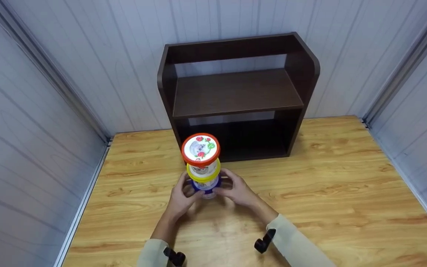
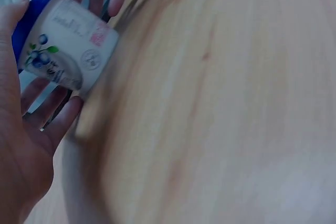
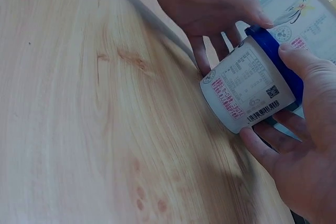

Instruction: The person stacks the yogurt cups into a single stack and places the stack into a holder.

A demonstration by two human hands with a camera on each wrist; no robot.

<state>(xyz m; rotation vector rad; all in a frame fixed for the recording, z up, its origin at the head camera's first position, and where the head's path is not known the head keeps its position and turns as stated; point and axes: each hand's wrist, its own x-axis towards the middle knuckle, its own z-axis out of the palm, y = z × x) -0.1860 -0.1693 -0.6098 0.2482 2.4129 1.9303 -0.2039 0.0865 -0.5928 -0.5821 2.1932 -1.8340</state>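
Note:
Three yogurt tubs stand stacked in one column in the head view. On top is the red-lidded tub (image 1: 201,149), with strawberries printed on its lid. The yellow-lidded tub (image 1: 204,171) sits under it, and at the bottom is a blue-lidded tub (image 3: 249,82) with blueberries printed on its side. My left hand (image 1: 180,198) grips this lowest tub from the left, its thumb at the blue lid. From the right my right hand (image 1: 237,190) grips the same tub, thumb also against the blue lid. Both wrist views show fingers spread along the tub's lower wall.
A dark brown two-level shelf (image 1: 237,92) stands behind the stack, against the corrugated back wall (image 1: 135,63). Its lower compartment opens toward me, just beyond the tubs. The wood-grain table (image 1: 347,185) is bounded by panel walls at left and right.

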